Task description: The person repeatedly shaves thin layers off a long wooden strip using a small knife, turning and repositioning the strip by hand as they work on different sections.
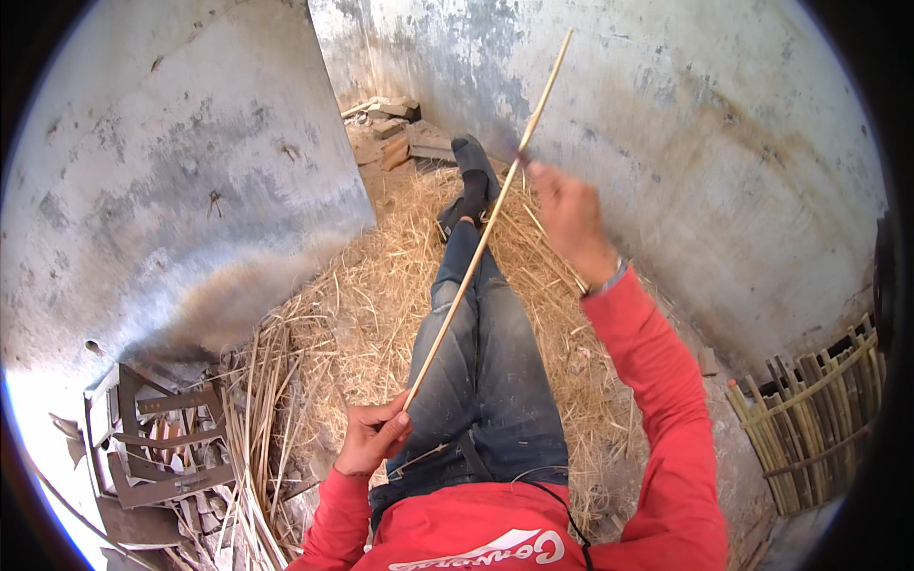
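A long thin bamboo strip runs diagonally from my lap up toward the far wall. My left hand grips its lower end beside my left hip. My right hand is stretched out over my legs, fingers closed around the strip's upper part, apparently with a small tool I cannot make out. Beyond that hand the strip's tip pokes up against the wall. I sit on straw with my jeans-clad legs stretched forward, dark socks on my feet.
A bundle of split bamboo strips lies at my left beside grey metal scrap. A half-woven bamboo basket stands at the right. Stained concrete walls close in left and right, with bricks and rubble in the far corner.
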`<state>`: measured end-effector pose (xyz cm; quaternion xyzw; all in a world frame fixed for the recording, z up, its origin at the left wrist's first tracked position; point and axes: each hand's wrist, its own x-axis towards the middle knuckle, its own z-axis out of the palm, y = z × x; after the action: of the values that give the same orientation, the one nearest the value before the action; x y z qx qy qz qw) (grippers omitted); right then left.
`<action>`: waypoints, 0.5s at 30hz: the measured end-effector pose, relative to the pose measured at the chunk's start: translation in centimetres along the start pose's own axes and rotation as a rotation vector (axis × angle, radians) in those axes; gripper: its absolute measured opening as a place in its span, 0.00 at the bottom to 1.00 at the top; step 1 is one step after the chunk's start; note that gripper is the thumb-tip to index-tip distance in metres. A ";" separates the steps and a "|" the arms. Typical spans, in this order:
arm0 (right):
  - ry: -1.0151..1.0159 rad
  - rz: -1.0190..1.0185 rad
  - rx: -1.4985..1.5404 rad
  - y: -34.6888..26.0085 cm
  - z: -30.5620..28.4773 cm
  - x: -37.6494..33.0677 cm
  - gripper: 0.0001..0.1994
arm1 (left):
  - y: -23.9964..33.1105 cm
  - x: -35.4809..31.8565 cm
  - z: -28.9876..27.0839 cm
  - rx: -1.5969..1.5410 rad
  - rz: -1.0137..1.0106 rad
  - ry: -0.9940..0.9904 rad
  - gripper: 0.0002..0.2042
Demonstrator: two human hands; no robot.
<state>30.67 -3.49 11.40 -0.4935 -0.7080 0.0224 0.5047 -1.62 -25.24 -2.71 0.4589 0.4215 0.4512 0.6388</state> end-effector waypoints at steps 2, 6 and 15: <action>-0.023 0.015 0.050 -0.9 -0.3 -0.6 0.22 | 0.3 0.2 0.7 -0.008 0.014 -0.019 0.18; -0.344 -0.099 0.094 -3.7 2.8 -7.1 0.20 | 1.5 1.2 1.3 -0.060 -0.008 0.075 0.18; -0.129 0.039 0.083 -2.0 2.7 -4.7 0.23 | 1.7 2.0 2.3 -0.195 -0.020 0.029 0.18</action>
<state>27.41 -6.67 7.84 -0.4836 -0.7276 0.0931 0.4776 0.73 -23.53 -0.83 0.3839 0.3894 0.4902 0.6787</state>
